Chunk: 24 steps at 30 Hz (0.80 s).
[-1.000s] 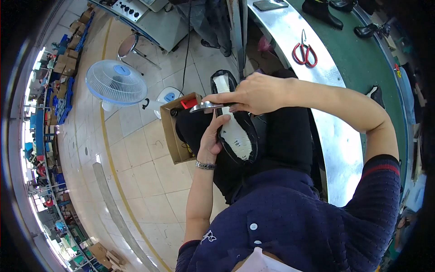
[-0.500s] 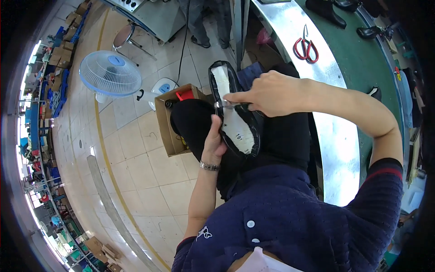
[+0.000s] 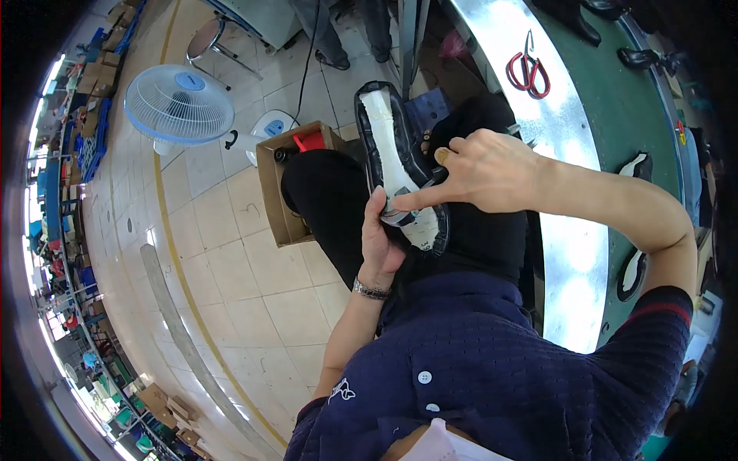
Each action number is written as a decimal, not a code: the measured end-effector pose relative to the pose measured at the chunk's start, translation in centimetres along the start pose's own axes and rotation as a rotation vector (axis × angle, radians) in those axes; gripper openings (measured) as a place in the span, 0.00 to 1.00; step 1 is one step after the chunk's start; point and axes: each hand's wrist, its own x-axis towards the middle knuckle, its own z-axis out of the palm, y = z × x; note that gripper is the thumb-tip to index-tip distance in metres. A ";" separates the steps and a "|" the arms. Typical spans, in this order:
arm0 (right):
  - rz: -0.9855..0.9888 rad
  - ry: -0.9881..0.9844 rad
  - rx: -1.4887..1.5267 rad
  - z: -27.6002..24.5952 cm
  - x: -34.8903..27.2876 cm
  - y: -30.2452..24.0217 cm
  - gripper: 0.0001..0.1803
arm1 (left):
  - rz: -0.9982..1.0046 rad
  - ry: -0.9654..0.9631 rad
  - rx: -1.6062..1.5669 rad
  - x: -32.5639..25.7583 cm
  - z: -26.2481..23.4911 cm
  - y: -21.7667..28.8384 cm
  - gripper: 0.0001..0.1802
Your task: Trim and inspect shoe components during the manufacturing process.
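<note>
A black shoe upper on its last (image 3: 376, 115), with a pale insole facing up, lies above my lap, toe end toward me. My left hand (image 3: 380, 242) is closed around its left side near the front, thumb along the edge. Over the front part, my right hand (image 3: 488, 173) is closed, its index finger stretched out to the shoe. Under that fingertip a piece of metal (image 3: 398, 209) shows against the insole. It seems to belong to a slim metal tool in the right hand, mostly hidden by the fingers; its kind cannot be made out.
Red-handled scissors (image 3: 526, 73) lie on the shiny metal bench edge (image 3: 573, 253) to my right. Black shoes (image 3: 569, 21) stand on the green surface (image 3: 596, 84). At my left knee is a cardboard box (image 3: 273, 196), with a fan (image 3: 178, 105) and a stool (image 3: 206, 38) beyond.
My right hand and the metal under its fingertip have moved toward me along the insole, from the middle to the front part. The left hand has shifted slightly right and nearer.
</note>
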 end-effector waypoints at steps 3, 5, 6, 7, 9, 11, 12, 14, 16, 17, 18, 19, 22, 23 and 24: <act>-0.026 -0.064 0.019 -1.9 0.6 0.5 0.39 | 0.004 0.083 -0.020 0.2 0.3 -0.2 0.22; -0.061 -0.200 0.088 -3.7 1.1 0.3 0.37 | 0.053 0.001 0.041 0.0 -1.4 -0.4 0.20; -0.069 -0.201 0.086 -4.4 1.2 -0.2 0.37 | 0.138 0.190 0.062 0.1 -1.3 -0.8 0.17; -0.043 -0.022 0.150 -4.9 1.3 -0.9 0.36 | 0.144 0.194 0.057 -0.1 -1.3 -0.8 0.17; -0.017 0.158 0.212 -5.0 1.7 -1.5 0.36 | 0.047 0.106 0.060 -0.4 -0.9 -0.3 0.14; 0.039 0.020 0.233 -3.3 2.8 -1.5 0.39 | 0.000 0.122 0.052 0.2 -1.6 0.2 0.14; 0.040 -0.042 0.029 -2.2 3.4 -1.5 0.43 | -0.045 0.107 0.080 0.2 -1.2 0.5 0.15; 0.025 -0.056 0.014 -0.9 2.8 -1.0 0.43 | -0.051 0.113 0.085 0.1 -0.2 0.7 0.15; 0.023 -0.028 -0.004 -2.3 2.4 -1.4 0.42 | -0.090 0.077 0.077 -0.1 -0.4 1.3 0.16; 0.018 -0.031 -0.003 -2.3 2.5 -1.8 0.42 | -0.132 0.038 0.073 -0.2 -0.5 1.4 0.17; 0.036 0.027 0.186 -2.3 2.5 -2.1 0.41 | -0.083 0.074 0.092 -0.3 -0.9 1.1 0.20; 0.054 0.086 0.375 -2.2 2.5 -2.3 0.40 | -0.082 0.074 0.091 -0.3 -1.2 0.9 0.20; 0.152 -0.057 0.278 -0.4 2.9 -1.2 0.38 | -0.044 -0.047 0.110 0.0 -1.8 0.3 0.25; 0.156 -0.049 0.216 0.3 2.7 -0.8 0.39 | -0.049 -0.049 0.115 0.0 -2.1 0.3 0.25; 0.197 -0.032 0.199 -0.1 2.7 -1.1 0.40 | -0.061 -0.125 0.006 -0.4 -1.6 0.3 0.27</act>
